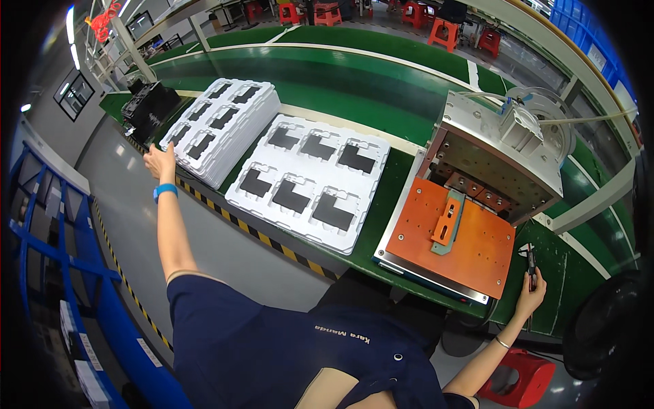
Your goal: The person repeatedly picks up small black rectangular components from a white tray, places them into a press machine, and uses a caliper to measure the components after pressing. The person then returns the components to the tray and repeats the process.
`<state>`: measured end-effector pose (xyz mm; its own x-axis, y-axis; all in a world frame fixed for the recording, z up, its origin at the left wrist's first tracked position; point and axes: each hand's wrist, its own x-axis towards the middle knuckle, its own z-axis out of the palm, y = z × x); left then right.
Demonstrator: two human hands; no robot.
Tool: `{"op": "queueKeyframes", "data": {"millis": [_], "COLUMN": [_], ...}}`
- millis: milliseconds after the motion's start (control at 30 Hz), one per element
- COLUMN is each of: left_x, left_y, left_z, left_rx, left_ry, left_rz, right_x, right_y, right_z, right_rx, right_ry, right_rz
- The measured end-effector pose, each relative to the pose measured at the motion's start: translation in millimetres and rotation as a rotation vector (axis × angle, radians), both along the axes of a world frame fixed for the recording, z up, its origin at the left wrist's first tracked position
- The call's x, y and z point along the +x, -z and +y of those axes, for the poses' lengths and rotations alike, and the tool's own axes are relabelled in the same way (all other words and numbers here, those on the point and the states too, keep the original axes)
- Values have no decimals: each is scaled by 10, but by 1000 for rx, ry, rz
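At the far left, my left hand [160, 162] is at the near-left corner of a stack of white moulded trays [216, 158], fingers closed on the edge of an upper tray. The top tray holds several flat black parts [221, 117]. My right hand [533, 292] grips a caliper [531, 262] against the green bench top, its jaws pointing away from me. Between my hands lies a single white tray [300, 228] with several black L-shaped parts [291, 196] in its pockets.
A metal press [501, 153] with an orange base plate [415, 228] stands right of the trays; a slotted orange bar [446, 221] is on the plate. Black equipment [151, 109] sits beyond the stack. A red stool [521, 382] is at lower right, blue shelving [61, 252] at left.
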<state>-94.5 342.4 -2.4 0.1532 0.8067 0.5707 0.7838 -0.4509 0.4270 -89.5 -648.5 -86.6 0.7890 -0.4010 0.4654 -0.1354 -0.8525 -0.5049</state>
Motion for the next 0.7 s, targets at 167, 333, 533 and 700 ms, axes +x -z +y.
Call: {"op": "queueKeyframes", "data": {"millis": [167,333,533,700], "left_x": [-260,-359,-389,-354], "left_y": [186,247,229,197], "left_z": [-422,-760,-763,-700], "left_rx": [88,17,25,-21], "left_ry": [804,846,840,891], "left_rz": [187,3,50,93], "right_x": [98,69,101,92], "right_y": [51,56,81,97], "right_z": [86,58,58,-8], "right_rx": [56,17,18,-4], "right_ry": [-23,-18,-34,-39], "right_rz": [18,0,-19,-21]}}
